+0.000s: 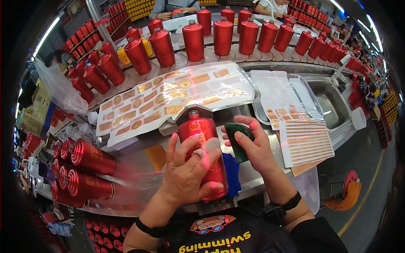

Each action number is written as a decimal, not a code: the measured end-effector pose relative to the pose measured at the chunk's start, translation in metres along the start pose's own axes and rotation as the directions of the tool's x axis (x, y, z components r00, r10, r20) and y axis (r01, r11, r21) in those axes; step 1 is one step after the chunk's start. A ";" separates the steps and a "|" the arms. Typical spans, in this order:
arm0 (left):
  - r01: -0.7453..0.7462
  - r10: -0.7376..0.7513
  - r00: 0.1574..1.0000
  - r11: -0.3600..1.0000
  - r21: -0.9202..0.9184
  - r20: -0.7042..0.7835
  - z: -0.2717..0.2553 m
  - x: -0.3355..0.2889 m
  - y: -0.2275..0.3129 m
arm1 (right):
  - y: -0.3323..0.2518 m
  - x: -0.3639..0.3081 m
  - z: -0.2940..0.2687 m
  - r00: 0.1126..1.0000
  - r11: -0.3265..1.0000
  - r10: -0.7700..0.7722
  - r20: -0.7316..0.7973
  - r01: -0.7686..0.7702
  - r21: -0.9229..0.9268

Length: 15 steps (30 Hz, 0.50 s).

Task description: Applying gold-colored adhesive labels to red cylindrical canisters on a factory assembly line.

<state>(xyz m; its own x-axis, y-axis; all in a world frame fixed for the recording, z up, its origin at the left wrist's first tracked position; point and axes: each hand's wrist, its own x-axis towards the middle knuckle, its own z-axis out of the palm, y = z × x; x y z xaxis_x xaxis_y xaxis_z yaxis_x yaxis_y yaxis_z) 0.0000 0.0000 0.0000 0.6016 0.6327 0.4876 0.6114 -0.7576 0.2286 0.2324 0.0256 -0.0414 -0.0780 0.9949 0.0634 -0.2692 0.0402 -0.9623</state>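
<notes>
From my end, I see one red bottle [217,169]: gold-marked front faces up, neck points away; left hand [183,175] on it. Dark green flat piece [238,152] just beside, held in right hand [259,148].

- left: bare strip of steel tabletop [133,179] between bottle cluster [95,156] and centre bottle [202,133]; amber card [156,157] lies in it
- ahead: sticker sheet [171,95], then bottle row [222,38], narrow gaps
- right of centre bottle: tight, dark green piece [239,142] and blue cloth [231,173] crowd it
- far right: sink [331,105] open above, faucet [341,71] at edge
</notes>
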 end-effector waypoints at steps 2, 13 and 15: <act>-0.065 0.063 0.997 0.997 0.046 0.046 -0.003 -0.003 0.003 | -0.007 -0.002 -0.001 1.000 0.995 -0.010 -0.027 0.007 -0.104; 0.109 -0.126 0.980 0.988 -0.111 -0.155 0.020 -0.045 0.013 | -0.022 -0.009 0.013 0.963 0.855 -0.253 0.089 0.266 -0.445; 0.095 -0.110 0.984 0.990 -0.104 -0.142 0.022 -0.051 0.011 | -0.022 -0.009 0.014 0.967 0.867 -0.238 0.093 0.254 -0.429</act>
<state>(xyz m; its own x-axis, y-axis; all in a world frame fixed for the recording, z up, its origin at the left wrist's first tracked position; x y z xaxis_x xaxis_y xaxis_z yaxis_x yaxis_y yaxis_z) -0.0130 -0.0374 -0.0410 0.4514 0.6827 0.5745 0.6091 -0.7063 0.3607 0.2255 0.0140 -0.0170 -0.1003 0.9439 0.3148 0.1586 0.3275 -0.9314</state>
